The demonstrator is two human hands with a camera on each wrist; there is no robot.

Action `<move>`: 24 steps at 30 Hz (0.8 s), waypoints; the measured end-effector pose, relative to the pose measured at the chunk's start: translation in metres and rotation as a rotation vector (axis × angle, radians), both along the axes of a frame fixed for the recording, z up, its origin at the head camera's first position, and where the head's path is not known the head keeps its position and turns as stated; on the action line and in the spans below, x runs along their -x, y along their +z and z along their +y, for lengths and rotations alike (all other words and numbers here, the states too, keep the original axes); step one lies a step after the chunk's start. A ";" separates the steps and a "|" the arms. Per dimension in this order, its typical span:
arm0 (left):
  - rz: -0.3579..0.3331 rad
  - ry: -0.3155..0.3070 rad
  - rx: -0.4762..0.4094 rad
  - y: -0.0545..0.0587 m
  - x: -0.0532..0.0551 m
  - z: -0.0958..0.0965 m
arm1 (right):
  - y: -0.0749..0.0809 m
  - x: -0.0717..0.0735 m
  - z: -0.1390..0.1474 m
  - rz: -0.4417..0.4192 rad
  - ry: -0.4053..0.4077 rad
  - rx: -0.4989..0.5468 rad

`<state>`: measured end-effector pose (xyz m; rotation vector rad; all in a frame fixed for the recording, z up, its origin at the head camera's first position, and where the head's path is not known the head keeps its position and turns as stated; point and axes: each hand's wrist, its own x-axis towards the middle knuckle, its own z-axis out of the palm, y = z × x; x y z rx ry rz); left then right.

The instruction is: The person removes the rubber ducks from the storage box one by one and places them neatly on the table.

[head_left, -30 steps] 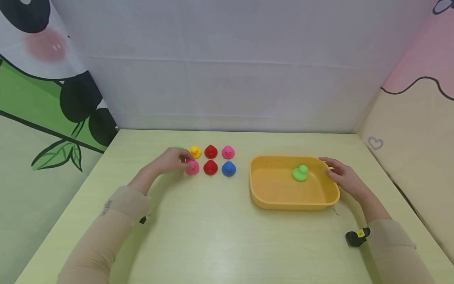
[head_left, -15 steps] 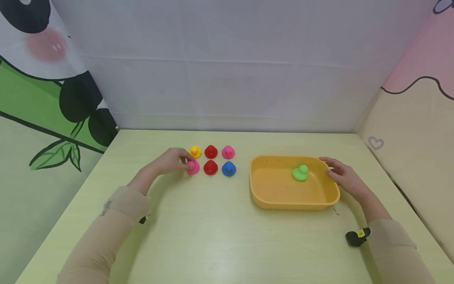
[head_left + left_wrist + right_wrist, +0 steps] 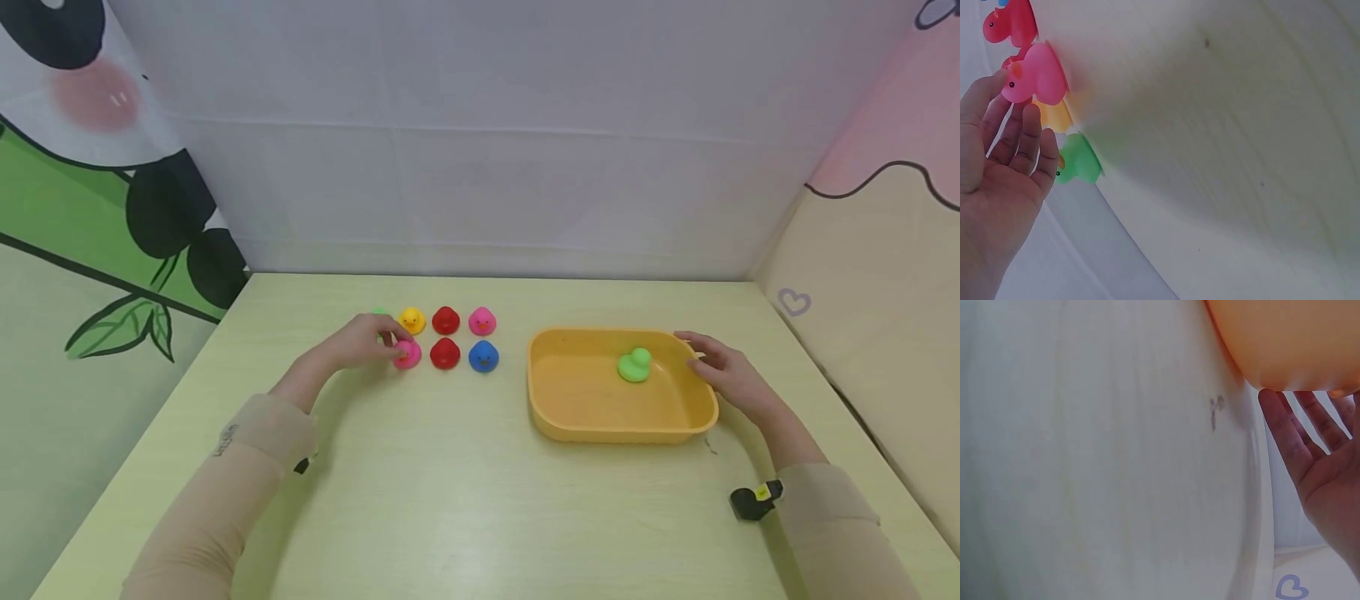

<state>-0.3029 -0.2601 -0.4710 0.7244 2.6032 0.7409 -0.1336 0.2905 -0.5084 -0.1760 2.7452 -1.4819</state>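
Observation:
In the head view my left hand pinches a pink rubber duck at the left end of the front row. Seen from the left wrist, the thumb lies at the head of that duck, and the other fingers are loosely bent. Behind the hand a green duck is partly hidden. My right hand holds the right end of a yellow-orange plastic basin, thumb over the rim. In the right wrist view its fingers touch the basin's outer wall. A light green duck sits inside.
Right of the pinched duck are a red duck and a blue duck. The back row holds a yellow duck, another red duck and another pink duck. A white cloth wall rises behind the table.
Almost nothing differs: the left hand stays at the pink duck, which shifts only very slightly. The right hand and the basin hold their place.

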 end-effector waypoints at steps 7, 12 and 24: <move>0.019 0.002 -0.004 0.004 0.000 -0.001 | -0.002 0.000 0.002 -0.002 -0.008 -0.023; 0.045 0.011 -0.007 0.012 -0.004 0.002 | -0.002 0.000 0.003 -0.008 -0.012 -0.033; 0.169 0.011 -0.090 0.029 -0.026 0.030 | -0.001 0.001 0.001 -0.004 -0.013 -0.050</move>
